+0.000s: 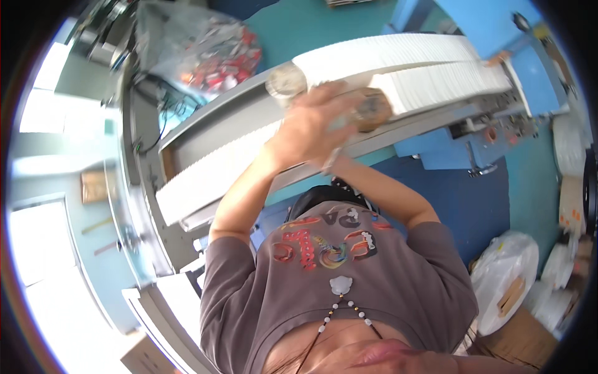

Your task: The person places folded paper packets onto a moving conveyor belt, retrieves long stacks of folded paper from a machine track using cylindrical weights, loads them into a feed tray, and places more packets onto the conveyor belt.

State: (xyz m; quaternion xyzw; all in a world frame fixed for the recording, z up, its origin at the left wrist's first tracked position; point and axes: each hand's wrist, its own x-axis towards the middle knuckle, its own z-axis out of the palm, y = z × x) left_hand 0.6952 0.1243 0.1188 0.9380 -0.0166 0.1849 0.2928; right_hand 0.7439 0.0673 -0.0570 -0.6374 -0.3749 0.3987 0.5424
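My left hand is over the middle of a long metal trough, blurred by motion, with its fingers spread and nothing visible in them. Its fingertips reach close to a brown block, which stands against the end of a row of thin white pieces. My right forearm comes in from the right, a pale band at its wrist; my right hand is mostly hidden behind the left. A round, pale wooden block sits at the end of the far white row. Another white row fills the near left side.
The metal trough has raised edges. Beyond it lies a clear plastic bag with red and white pieces. Blue machinery stands at the right end. Large wrapped white rolls and cardboard are at the lower right.
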